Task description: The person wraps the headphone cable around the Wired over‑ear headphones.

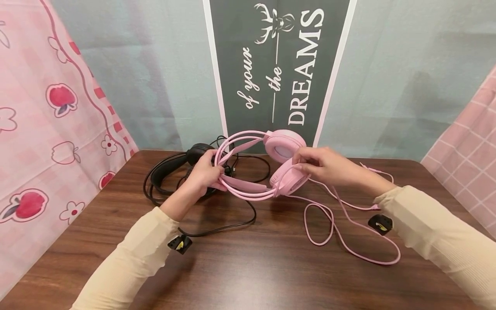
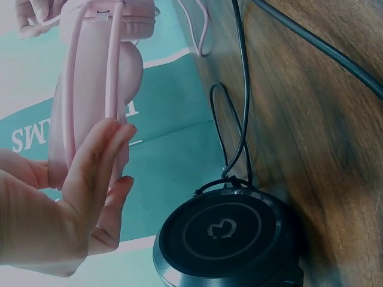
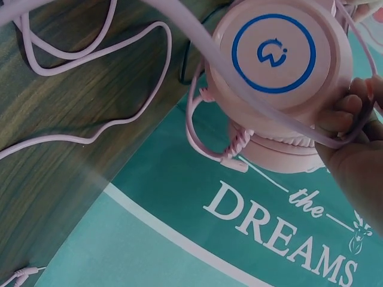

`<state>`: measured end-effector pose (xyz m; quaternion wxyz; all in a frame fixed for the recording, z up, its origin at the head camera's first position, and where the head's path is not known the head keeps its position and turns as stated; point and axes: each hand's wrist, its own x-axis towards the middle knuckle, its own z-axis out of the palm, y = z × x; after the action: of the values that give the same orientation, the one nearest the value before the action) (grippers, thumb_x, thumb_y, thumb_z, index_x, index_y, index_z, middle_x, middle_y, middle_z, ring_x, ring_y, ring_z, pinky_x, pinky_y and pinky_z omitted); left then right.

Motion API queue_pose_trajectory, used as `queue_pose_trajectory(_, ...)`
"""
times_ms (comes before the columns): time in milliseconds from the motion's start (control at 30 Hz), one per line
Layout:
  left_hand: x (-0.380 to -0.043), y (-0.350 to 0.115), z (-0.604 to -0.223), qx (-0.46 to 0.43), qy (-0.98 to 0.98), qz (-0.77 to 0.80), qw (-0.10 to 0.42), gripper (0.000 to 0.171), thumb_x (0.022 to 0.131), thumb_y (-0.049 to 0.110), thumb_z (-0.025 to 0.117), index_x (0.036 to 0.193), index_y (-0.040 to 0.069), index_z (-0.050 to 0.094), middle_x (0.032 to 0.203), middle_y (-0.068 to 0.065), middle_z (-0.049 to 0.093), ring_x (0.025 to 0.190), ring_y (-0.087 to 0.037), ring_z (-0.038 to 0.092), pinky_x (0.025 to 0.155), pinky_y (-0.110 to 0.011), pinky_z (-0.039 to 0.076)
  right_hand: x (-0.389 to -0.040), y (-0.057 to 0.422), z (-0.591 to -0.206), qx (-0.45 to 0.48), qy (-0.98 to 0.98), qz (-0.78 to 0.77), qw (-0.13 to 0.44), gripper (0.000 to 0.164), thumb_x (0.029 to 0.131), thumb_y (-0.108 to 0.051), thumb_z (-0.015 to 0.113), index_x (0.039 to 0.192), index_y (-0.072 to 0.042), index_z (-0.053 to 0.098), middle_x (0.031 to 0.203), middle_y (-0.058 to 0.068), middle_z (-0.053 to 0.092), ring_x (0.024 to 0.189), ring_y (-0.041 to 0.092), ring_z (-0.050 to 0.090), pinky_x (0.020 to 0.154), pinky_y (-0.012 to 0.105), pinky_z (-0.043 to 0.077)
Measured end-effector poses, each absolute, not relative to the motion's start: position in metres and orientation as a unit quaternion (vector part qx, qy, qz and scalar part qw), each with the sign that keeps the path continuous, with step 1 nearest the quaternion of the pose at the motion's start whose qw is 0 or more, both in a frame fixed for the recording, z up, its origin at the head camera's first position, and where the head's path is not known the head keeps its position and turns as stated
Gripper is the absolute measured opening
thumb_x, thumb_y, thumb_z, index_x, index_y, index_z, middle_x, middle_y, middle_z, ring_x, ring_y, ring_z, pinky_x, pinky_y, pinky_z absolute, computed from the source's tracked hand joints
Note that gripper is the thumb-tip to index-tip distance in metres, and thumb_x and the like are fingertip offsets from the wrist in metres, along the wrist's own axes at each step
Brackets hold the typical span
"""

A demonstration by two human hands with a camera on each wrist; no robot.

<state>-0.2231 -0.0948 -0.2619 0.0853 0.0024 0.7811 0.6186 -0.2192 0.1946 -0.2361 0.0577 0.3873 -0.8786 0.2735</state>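
Note:
A pink headset is raised over the table, its two ear cups turned to the right. My left hand grips the middle of its headband, thumb and fingers on either side of the band in the left wrist view. At the nearer ear cup, my right hand pinches the pink cable with curled fingers. That cable crosses in front of the cup's round outer face in the right wrist view. Behind my left hand lies a black headset, partly hidden by it.
Pink cable loops lie on the brown wooden table, their plug end at the back right. Black cable curls around the black headset. A printed cloth hangs behind the table, with pink curtains at the sides.

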Motion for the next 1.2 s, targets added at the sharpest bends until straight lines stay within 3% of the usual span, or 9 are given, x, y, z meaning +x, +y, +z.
queue_pose_trajectory(267, -0.223, -0.098, -0.264, 0.01, 0.775, 0.625, 0.094, 0.051, 0.087, -0.01, 0.037, 0.136, -0.003, 0.026, 0.084, -0.021, 0.045, 0.048, -0.02, 0.058, 0.051, -0.038, 0.056, -0.224, 0.204, -0.237, 0.394, -0.871, 0.282, 0.077, 0.018, 0.08, 0.007, 0.062, 0.083, -0.01, 0.06, 0.071, -0.005, 0.052, 0.069, 0.011, 0.05, 0.058, 0.022, 0.045)
queue_pose_trajectory(533, -0.223, -0.107, -0.26, 0.016, 0.781, 0.616, 0.099, 0.051, 0.087, -0.01, 0.038, 0.136, -0.004, 0.026, 0.081, -0.019, 0.048, 0.05, -0.02, 0.06, 0.056, -0.042, 0.056, -0.228, 0.221, -0.23, 0.377, -0.879, 0.293, 0.016, 0.017, 0.081, 0.011, 0.058, 0.088, -0.004, 0.062, 0.081, 0.0, 0.061, 0.076, 0.01, 0.055, 0.068, 0.021, 0.048)
queue_pose_trajectory(733, -0.223, -0.11, -0.257, 0.013, 0.78, 0.618, 0.1, 0.052, 0.086, -0.01, 0.039, 0.136, -0.003, 0.027, 0.082, -0.019, 0.047, 0.051, -0.021, 0.061, 0.055, -0.04, 0.056, -0.232, 0.23, -0.224, 0.352, -0.897, 0.268, 0.008, 0.01, 0.084, 0.003, 0.06, 0.085, -0.006, 0.063, 0.072, -0.004, 0.057, 0.065, 0.008, 0.051, 0.056, 0.022, 0.043)
queue_pose_trajectory(867, -0.223, -0.111, -0.256, 0.016, 0.78, 0.617, 0.105, 0.052, 0.086, -0.01, 0.04, 0.136, -0.002, 0.027, 0.082, -0.019, 0.047, 0.051, -0.021, 0.061, 0.055, -0.04, 0.056, -0.235, 0.235, -0.22, 0.318, -0.906, 0.28, 0.001, 0.005, 0.087, -0.003, 0.059, 0.083, -0.006, 0.06, 0.063, 0.0, 0.051, 0.055, 0.011, 0.049, 0.048, 0.023, 0.042)
queue_pose_trajectory(1033, -0.223, -0.114, -0.254, 0.022, 0.779, 0.618, 0.11, 0.053, 0.086, -0.01, 0.041, 0.137, -0.001, 0.028, 0.078, -0.018, 0.047, 0.048, -0.019, 0.06, 0.054, -0.039, 0.056, -0.238, 0.241, -0.219, 0.282, -0.91, 0.304, -0.011, 0.009, 0.088, -0.008, 0.06, 0.081, -0.003, 0.056, 0.058, 0.005, 0.051, 0.047, 0.016, 0.051, 0.044, 0.026, 0.047)
queue_pose_trajectory(1200, -0.223, -0.118, -0.255, 0.028, 0.775, 0.621, 0.113, 0.053, 0.085, -0.009, 0.041, 0.137, -0.001, 0.029, 0.071, -0.014, 0.05, 0.047, -0.017, 0.059, 0.053, -0.038, 0.056, -0.242, 0.25, -0.221, 0.255, -0.932, 0.255, 0.024, 0.013, 0.087, -0.016, 0.063, 0.079, -0.007, 0.058, 0.059, 0.001, 0.051, 0.048, 0.011, 0.048, 0.045, 0.023, 0.041)
